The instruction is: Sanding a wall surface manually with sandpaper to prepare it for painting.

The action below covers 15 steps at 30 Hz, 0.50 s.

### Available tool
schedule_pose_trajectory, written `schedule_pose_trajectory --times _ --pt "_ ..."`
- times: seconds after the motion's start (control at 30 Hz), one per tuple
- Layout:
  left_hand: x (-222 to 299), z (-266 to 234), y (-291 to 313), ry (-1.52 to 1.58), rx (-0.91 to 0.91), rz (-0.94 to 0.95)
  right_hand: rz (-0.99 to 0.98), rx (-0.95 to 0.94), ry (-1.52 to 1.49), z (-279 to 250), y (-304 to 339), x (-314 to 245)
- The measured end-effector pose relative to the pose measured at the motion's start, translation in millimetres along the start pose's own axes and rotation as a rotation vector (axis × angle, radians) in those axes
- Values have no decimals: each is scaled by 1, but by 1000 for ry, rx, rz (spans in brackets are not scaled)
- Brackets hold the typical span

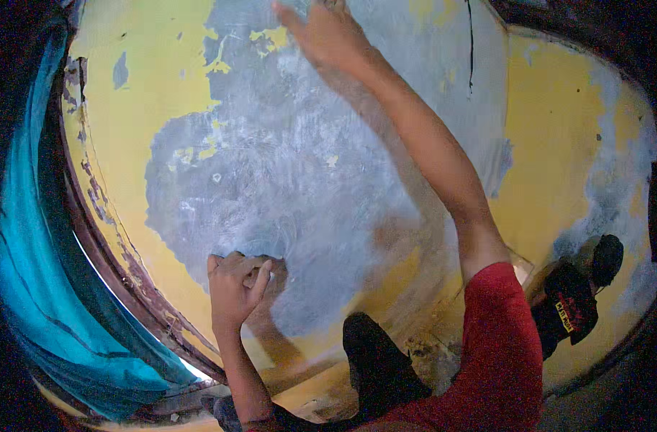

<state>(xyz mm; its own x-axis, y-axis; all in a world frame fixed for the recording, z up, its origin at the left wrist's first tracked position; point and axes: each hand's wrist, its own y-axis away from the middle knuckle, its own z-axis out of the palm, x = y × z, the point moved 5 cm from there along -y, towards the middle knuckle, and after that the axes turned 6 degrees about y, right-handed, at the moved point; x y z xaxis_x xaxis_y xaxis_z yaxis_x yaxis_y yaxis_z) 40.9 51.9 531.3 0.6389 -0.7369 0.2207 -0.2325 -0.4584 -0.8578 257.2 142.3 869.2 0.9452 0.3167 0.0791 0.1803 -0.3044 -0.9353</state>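
Observation:
A yellow painted wall (134, 79) has a large bare grey patch (271, 158) with ragged paint edges and pale scuffs. My left hand (236, 284) is low on this patch, its fingers curled against the surface and the thumb bent in on the right. A thin dark edge shows by its fingertips; what lies under them is hidden. High up the same patch reaches my right hand (327, 32), the arm stretched out. One digit points left and the others are bent, partly cut off by the picture's upper edge, so anything in them cannot be made out.
A teal curtain (26, 237) hangs at the left beside a brown, peeling frame (105, 259). A dark crack or cord (471, 57) runs down the upper wall. At right is a black printed garment (569, 302) with a dark cap-like shape (608, 259). My dark-clothed knee (371, 349) is below.

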Motion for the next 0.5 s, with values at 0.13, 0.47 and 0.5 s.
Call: schedule_pose_trajectory --times 0.13,0.47,0.5 --pt "-10 0 6 -39 -21 -30 22 -35 -16 1 11 -19" --pt "-4 -1 7 -40 18 7 -7 -56 78 3 10 -13" --pt "-1 0 6 -34 22 26 -45 -84 115 1 15 -13"
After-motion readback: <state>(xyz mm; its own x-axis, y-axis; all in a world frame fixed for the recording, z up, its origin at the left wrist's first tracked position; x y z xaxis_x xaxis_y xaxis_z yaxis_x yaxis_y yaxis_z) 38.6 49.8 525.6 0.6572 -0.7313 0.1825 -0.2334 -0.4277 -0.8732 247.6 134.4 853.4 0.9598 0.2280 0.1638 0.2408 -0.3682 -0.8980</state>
